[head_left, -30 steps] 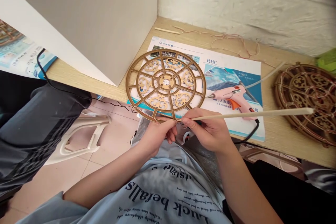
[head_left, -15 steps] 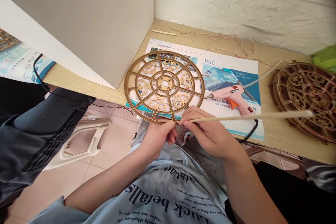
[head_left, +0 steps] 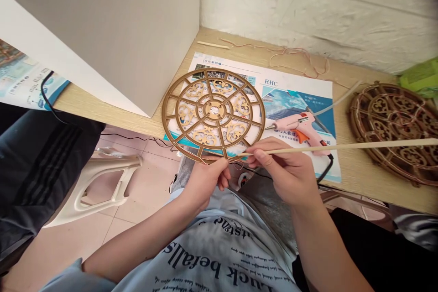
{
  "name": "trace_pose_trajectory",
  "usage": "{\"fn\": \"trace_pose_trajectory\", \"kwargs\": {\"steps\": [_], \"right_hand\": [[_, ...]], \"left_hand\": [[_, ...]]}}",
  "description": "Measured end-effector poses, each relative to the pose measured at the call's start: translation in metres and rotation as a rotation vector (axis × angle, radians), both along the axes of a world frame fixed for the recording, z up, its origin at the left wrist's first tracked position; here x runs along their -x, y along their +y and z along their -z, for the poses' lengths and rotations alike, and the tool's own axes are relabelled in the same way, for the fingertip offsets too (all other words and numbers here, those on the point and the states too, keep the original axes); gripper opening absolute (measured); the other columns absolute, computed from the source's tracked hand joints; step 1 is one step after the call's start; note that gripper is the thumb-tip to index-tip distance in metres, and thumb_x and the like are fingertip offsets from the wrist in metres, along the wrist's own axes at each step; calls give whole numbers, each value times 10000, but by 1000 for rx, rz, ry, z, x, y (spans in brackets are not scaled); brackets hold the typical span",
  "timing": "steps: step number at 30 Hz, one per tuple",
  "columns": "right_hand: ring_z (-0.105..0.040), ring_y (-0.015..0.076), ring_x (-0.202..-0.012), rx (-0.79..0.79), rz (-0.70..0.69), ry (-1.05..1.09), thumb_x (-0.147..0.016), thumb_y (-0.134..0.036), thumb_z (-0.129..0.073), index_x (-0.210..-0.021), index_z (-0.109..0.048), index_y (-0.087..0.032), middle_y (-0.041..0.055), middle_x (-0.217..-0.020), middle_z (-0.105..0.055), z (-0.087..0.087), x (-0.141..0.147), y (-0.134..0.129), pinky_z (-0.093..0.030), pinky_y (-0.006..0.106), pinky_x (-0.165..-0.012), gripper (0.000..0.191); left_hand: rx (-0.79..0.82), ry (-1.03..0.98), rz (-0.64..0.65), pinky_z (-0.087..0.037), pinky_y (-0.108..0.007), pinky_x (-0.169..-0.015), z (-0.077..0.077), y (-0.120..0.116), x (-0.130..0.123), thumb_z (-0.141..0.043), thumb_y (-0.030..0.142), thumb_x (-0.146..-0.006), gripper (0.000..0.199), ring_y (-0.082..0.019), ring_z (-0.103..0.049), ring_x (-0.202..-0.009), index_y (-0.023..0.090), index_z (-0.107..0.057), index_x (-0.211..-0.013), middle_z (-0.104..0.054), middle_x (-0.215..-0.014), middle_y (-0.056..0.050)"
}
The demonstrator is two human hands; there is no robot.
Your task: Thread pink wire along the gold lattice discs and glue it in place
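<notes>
A round gold-brown openwork disc point(head_left: 221, 111) with spokes and scroll patterns lies partly past the table's near edge. Its near rim is pinched in my left hand point(head_left: 205, 181), thumb on top and fingers curled below. My right hand point(head_left: 289, 173) is closed on a long, thin, pale wooden stick point(head_left: 342, 147), just beside the disc's lower right rim. The stick's left end lies close to that rim; whether they touch I cannot tell. A thin wire point(head_left: 237, 164) loops between my two hands. Right of the disc lies a pink glue gun point(head_left: 296, 124), nozzle towards it.
Under the disc and glue gun is a printed sheet point(head_left: 294, 75). Several stacked brown discs point(head_left: 379, 118) stand at right, near a green bag point(head_left: 419, 77). A white panel point(head_left: 137, 32) rises at left. Thin loose wires point(head_left: 273, 50) trail along the wall. Another person's leg point(head_left: 44, 169) is at left.
My right hand has shifted a little to the right, away from my left hand, and the stick reaches farther right. My left hand keeps its place on the rim.
</notes>
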State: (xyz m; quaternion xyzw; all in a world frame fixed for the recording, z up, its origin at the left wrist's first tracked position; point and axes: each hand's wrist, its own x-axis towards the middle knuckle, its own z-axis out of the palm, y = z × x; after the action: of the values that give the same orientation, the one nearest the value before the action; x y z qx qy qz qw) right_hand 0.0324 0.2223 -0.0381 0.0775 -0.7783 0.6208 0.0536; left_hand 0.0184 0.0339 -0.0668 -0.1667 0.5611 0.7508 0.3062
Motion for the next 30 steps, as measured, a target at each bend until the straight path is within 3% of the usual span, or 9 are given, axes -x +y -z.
{"fn": "trace_pose_trajectory", "kwargs": {"steps": [3,9,17,23,30], "right_hand": [[-729,179,-851,13,39,-29,-1063,-247,-707,-996,-827,-237,60,-953,-752,2,-1,-3,-600,310,-716,137],[-724,203,-861,-91,-104,-12,-1081,-244,-659,-1042,-790,-219,84,-970,-758,4,1,-4,-616,366,-758,139],[-720,171,-928,-165,-157,56,-1079,-151,-631,-1075,-769,-221,64,-1022,-740,0,3,-6,-598,309,-767,155],[-702,183,-893,-250,-188,77,-1107,-172,-578,-917,-745,-219,62,-929,-736,-9,8,-12,-576,329,-773,257],[-702,161,-805,-280,-75,100,-1059,-160,-678,-901,-754,-207,27,-840,-752,-8,7,-16,-556,300,-711,181]], "left_hand": [[8,2,6,-347,-194,-426,0,0,0,-679,407,-714,312,-90,-478,-431,167,-594,-534,-521,-492,-13],[0,7,14,-354,-200,-418,-1,0,1,-677,411,-708,306,-94,-477,-426,171,-599,-535,-531,-494,-14],[-23,-6,13,-345,-198,-421,-1,-1,1,-678,397,-698,292,-93,-491,-428,167,-609,-531,-543,-505,-13],[-47,-23,22,-360,-208,-445,0,-3,0,-725,436,-722,338,-96,-499,-440,161,-629,-549,-551,-513,-21],[-57,-6,25,-388,-211,-462,-1,-4,2,-726,466,-726,363,-100,-526,-450,161,-633,-553,-568,-542,-17]]}}
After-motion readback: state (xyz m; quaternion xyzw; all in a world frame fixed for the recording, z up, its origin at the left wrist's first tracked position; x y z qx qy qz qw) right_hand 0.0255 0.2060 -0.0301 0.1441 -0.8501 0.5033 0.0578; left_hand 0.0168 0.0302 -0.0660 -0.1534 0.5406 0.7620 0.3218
